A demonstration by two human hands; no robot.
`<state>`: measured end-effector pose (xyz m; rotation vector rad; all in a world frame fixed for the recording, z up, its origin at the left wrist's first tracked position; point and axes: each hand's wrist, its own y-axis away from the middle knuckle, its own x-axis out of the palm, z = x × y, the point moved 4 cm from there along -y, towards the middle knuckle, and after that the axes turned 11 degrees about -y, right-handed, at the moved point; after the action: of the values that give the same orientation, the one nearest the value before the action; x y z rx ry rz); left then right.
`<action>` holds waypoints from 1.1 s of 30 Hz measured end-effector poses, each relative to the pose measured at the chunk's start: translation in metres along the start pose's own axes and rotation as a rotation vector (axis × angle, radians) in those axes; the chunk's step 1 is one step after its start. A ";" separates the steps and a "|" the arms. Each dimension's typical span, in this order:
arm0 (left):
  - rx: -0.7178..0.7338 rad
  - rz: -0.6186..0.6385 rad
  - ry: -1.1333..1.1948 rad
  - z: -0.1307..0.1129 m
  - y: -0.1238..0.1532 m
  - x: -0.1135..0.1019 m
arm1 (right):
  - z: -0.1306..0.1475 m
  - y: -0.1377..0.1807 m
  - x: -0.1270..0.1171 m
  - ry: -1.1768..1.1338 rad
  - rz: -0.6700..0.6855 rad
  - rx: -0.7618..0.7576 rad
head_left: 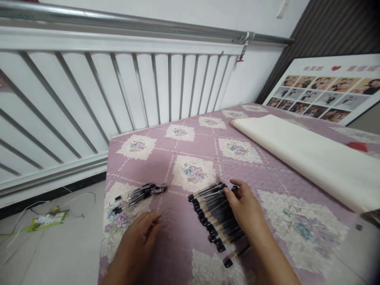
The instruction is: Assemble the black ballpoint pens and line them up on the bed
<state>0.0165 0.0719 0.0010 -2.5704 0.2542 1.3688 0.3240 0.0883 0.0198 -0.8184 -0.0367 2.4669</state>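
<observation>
Several pens with black caps (212,213) lie side by side in a slanting row on the purple floral bedspread (160,241). My right hand (243,206) is over the far end of the row, thumb and forefinger closed around the black end of one pen; its palm hides part of the others. One pen (234,257) lies slightly apart at the near end. To the left is a smaller loose bunch of pens (139,196), their ends uneven. My left hand (141,237) rests on the cloth just below that bunch, fingers loosely bent and apart, holding nothing.
A folded cream sheet (297,154) lies along the right side, with a red item (358,146) beyond it. Behind the bed are a white radiator (148,87) and a metal pipe (148,25). A photo board (323,91) leans at the right. A power strip (49,219) and cables lie on the floor.
</observation>
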 end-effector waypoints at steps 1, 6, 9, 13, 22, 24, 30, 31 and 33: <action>0.000 0.002 0.002 0.000 0.000 0.000 | 0.001 0.000 -0.001 0.003 -0.004 0.001; -0.009 0.004 0.012 -0.001 -0.001 -0.001 | -0.001 -0.005 -0.006 0.011 0.007 0.041; -0.017 0.005 0.018 -0.005 -0.002 -0.003 | -0.003 -0.008 -0.013 0.070 -0.031 0.077; -0.030 -0.044 -0.023 0.000 -0.005 -0.011 | 0.004 -0.008 -0.009 0.023 -0.013 0.047; -0.227 -0.318 -0.417 0.054 -0.007 -0.046 | 0.054 0.022 0.032 -0.068 0.193 -0.138; -0.258 -0.240 -0.462 0.060 -0.011 -0.041 | 0.064 0.029 0.039 -0.081 0.244 -0.211; -0.272 -0.107 -0.488 0.062 -0.019 -0.030 | 0.081 0.047 0.060 -0.102 0.398 -0.325; -0.270 -0.101 -0.485 0.062 -0.019 -0.030 | 0.083 0.049 0.064 -0.098 0.414 -0.339; -0.261 -0.102 -0.480 0.062 -0.019 -0.030 | 0.088 0.052 0.072 -0.085 0.447 -0.375</action>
<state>-0.0444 0.1087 -0.0051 -2.2998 -0.1436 2.0283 0.2014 0.0915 0.0423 -0.9574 -0.3981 2.9689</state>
